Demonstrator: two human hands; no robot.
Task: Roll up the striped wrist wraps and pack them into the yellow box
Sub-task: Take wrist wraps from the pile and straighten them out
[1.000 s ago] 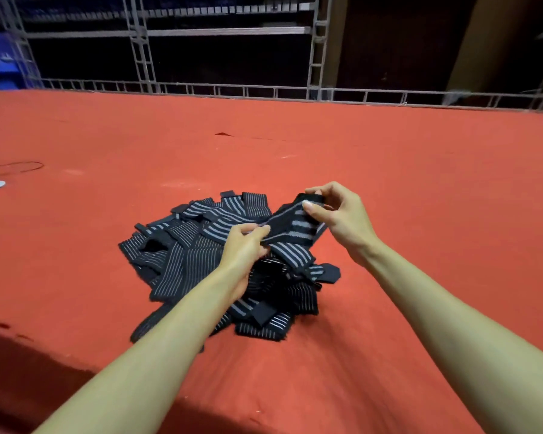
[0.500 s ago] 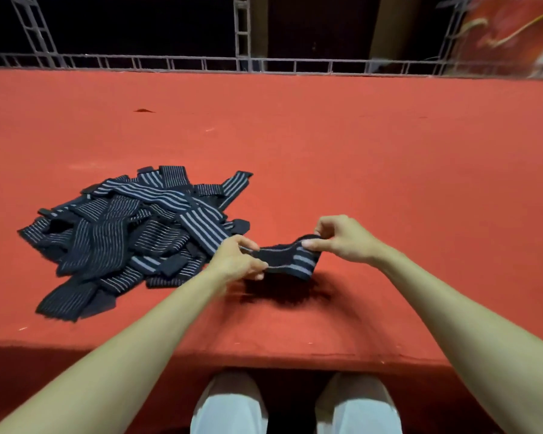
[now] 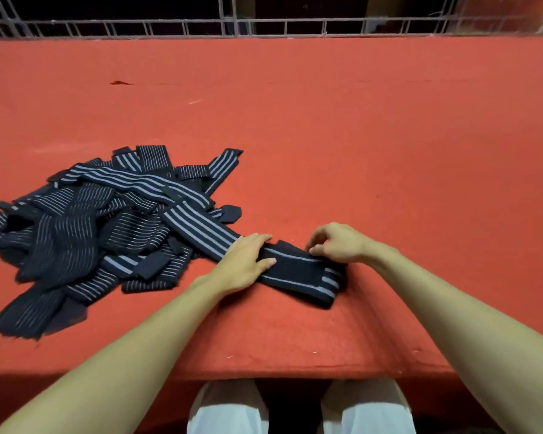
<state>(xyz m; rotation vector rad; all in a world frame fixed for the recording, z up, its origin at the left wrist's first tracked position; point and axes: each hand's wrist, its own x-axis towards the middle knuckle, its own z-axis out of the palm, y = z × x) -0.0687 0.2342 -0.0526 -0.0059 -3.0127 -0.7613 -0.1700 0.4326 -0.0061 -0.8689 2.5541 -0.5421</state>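
One dark navy wrist wrap with grey stripes (image 3: 298, 272) lies stretched flat near the front edge of the red surface, its far end trailing back into the pile. My left hand (image 3: 243, 261) presses on it with flat, straight fingers. My right hand (image 3: 336, 242) has its fingers curled down on the wrap's upper edge near the right end, pinching it. A heap of several more striped wraps (image 3: 85, 220) lies to the left. No yellow box is in view.
The red carpeted platform (image 3: 358, 136) stretches far ahead and to the right. A metal truss rail (image 3: 264, 28) runs along its back edge. The platform's front edge is just below my forearms, with my white-trousered knees (image 3: 229, 408) under it.
The wrap, held up between both hands before, now lies flat on the surface. My left hand went from pinching it to pressing on it with flat fingers. The camera has tilted further down.
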